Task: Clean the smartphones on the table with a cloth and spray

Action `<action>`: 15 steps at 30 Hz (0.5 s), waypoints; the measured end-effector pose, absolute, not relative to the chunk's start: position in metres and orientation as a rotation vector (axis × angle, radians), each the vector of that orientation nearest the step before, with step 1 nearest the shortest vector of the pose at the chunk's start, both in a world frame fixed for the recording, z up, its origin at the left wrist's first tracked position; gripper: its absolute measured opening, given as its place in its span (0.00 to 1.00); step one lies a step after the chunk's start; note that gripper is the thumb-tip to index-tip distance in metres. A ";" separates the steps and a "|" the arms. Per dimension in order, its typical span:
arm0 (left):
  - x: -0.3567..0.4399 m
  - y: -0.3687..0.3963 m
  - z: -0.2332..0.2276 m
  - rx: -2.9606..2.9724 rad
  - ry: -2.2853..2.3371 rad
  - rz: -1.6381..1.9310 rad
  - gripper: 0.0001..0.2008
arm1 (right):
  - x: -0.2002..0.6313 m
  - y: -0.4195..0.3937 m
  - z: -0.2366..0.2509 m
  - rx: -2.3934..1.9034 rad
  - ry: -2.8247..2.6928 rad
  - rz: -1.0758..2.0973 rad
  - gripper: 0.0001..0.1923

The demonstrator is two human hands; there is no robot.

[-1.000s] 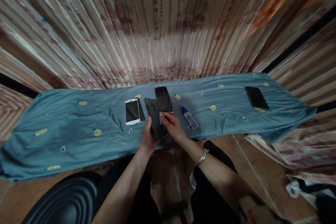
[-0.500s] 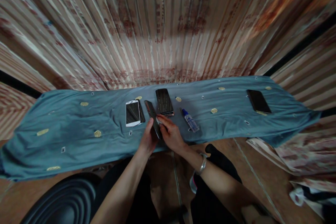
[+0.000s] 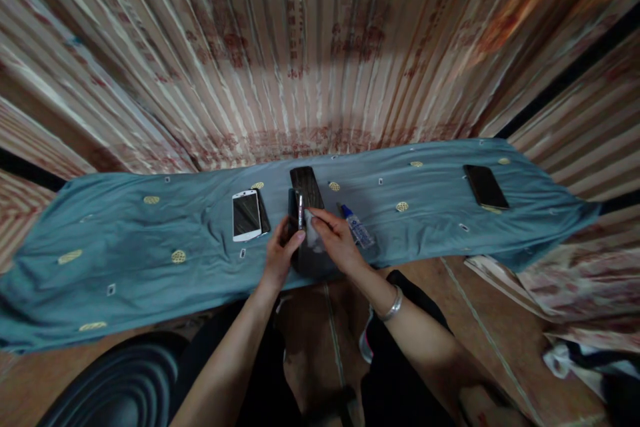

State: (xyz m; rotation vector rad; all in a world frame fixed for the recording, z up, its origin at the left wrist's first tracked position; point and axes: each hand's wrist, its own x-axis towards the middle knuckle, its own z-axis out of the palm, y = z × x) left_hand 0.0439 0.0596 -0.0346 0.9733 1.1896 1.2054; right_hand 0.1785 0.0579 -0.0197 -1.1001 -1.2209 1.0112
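2 bare hands work over a cloth-draped counter (image 3: 200, 210): left of the blue-capped bottle (image 3: 357, 227), the left grip (image 3: 286, 250) is clamped on the held phone (image 3: 301, 212), tipped up on edge, while the right grip (image 3: 333, 237), nearer the bottle, pinches a whitish wad (image 3: 313, 235), poss. tissue, beside that phone; whether the 2 touch, can't tell. Main risk, a slip: the left grip covers approx. the near part only, so a hard push from the right could twist the held phone loose and drop it, poss. onto the flat phone (image 3: 306, 183) lying beyond & left of the bottle. Risk no. 2: the right grip sits close by the bottle, so an outward swing could knock it across the creased cloth; if its cap is loose (can't tell), a leak might follow. Less exposed: the white phone (image 3: 247, 217), overlapping a dark phone (image 3: 264, 210) well left of the bottle, and 1 lone black phone (image 3: 486, 187) well to its right.
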 end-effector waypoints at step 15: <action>0.031 0.064 -0.031 1.687 1.491 1.092 0.39 | 0.197 0.060 0.001 -1.183 -1.315 0.847 0.19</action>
